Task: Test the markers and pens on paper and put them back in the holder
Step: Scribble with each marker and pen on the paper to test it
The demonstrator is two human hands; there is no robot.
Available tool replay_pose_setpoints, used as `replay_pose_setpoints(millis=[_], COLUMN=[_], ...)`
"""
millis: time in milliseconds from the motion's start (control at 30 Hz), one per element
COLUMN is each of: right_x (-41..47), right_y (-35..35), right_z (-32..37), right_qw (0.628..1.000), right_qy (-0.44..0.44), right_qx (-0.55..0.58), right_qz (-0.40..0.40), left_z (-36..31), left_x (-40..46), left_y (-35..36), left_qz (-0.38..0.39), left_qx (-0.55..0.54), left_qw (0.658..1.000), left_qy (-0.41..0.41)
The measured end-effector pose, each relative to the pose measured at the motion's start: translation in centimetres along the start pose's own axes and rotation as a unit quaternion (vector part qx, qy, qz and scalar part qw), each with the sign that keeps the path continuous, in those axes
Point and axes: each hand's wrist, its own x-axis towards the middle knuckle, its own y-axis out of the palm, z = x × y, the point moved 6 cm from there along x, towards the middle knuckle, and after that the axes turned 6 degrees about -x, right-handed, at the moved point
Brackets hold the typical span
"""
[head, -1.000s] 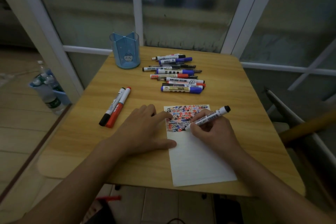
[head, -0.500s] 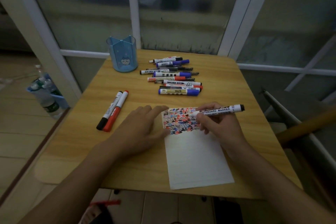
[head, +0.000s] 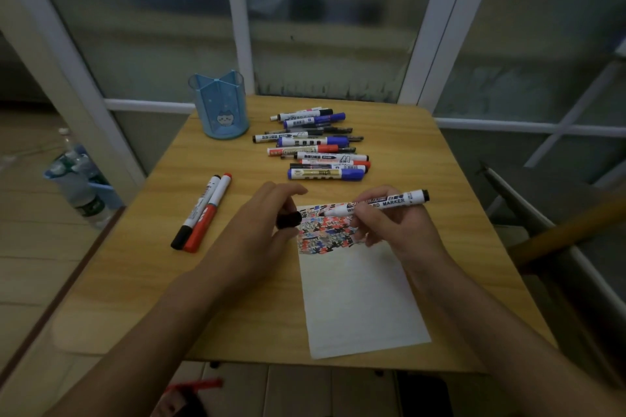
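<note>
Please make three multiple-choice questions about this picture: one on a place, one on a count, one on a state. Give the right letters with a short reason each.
1. Where does the blue plastic pen holder stand?
A. far left corner of the wooden table
B. on the white paper sheet
C. near right corner

2. How many markers lie apart as the black and red pair?
A. one
B. two
C. four

3. The white whiteboard marker in the right hand is:
A. capped
B. uncapped
C. in the holder

Answers: 1 A, it stands by the window frame. 2 B, one black-capped, one red. 3 B, the left hand holds the black cap beside its bare tip.
</note>
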Motion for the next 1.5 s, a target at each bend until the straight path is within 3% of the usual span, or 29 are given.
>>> replay_pose_setpoints(millis=[600,867,1500], right_x=[-0.4,-0.2,-0.2], right_y=[2.0,1.8,2.9], right_z=[-0.6,-0.1,-0.1], right_qw=[0.998,0.999,0.997], right_qy=[-0.007,-0.012,-0.002], right_qx=[-0.047,-0.025,-0.028], right_qz=[0.050,0.041,0.065], left_z=[-0.6,-0.3,-0.4], left_x=[-0.1,-0.2,-0.7], left_y=[0.6,0.2,-0.3], left_qz=[0.029,0.033,0.026], left_qx=[-0.018,0.061,0.059], left_qw=[0.999,0.998,0.996], left_qy=[0.007,-0.001,-0.054])
